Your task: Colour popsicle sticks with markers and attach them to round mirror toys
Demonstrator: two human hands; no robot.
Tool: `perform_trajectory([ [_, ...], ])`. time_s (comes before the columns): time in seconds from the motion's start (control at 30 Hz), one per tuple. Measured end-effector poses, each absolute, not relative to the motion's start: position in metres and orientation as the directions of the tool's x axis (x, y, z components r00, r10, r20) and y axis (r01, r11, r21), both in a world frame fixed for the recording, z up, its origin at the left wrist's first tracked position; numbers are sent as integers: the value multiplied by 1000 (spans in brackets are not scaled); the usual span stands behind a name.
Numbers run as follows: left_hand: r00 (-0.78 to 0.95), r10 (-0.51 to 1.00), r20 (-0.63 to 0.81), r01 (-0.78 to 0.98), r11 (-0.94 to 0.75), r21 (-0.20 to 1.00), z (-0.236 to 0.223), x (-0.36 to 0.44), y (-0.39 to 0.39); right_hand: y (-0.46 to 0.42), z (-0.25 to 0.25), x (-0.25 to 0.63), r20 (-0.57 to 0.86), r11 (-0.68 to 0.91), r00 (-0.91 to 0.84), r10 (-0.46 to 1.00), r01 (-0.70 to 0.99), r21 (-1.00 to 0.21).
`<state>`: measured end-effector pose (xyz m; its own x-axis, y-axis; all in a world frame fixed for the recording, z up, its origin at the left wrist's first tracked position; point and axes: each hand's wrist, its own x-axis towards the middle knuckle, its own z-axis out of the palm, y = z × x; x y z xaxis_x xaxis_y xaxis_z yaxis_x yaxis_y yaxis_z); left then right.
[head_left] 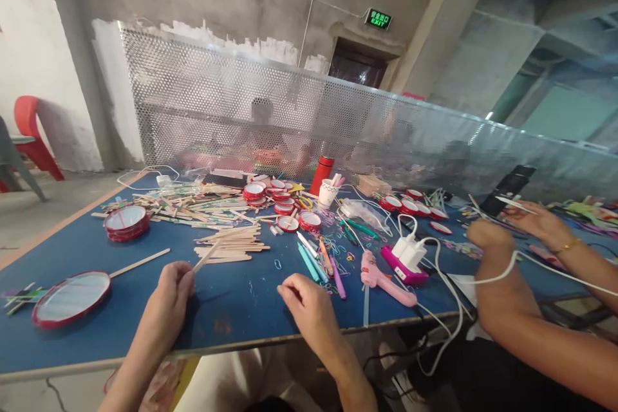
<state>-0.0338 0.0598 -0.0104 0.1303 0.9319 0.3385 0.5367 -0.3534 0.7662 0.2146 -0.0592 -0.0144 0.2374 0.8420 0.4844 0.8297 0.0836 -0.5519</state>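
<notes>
Nearest me, my right hand (pixel 309 306) rests curled and empty on the worktop's front edge while my left hand (pixel 170 290) pinches one wooden stick (pixel 207 256), with one stick-handled red ring (pixel 72 298) apparently finished at the left edge and many sticks (pixel 232 244) unused mid-table.

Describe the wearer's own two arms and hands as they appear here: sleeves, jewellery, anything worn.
Both forearms come up from the bottom edge bare, with no sleeves in view. The left hand and the right hand show no gloves, rings, watch or bracelet. The gold bracelet belongs to the co-worker's hand at the right, whose arm has a white cable looped across it.
</notes>
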Motion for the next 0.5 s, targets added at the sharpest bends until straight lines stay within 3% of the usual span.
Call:
perform_trajectory([
  [0.2,222,931,290,419,-359,834,-8,-38,62,-84,-21,290,567,-275,368,737,930,-245],
  [0.4,462,857,229,196,-350,916,-11,-42,52,-81,-35,314,509,-397,431,745,900,-181],
  [0.5,627,763,156,185,-341,922,-1,-39,49,-77,-36,314,499,-417,459,735,886,-200],
])
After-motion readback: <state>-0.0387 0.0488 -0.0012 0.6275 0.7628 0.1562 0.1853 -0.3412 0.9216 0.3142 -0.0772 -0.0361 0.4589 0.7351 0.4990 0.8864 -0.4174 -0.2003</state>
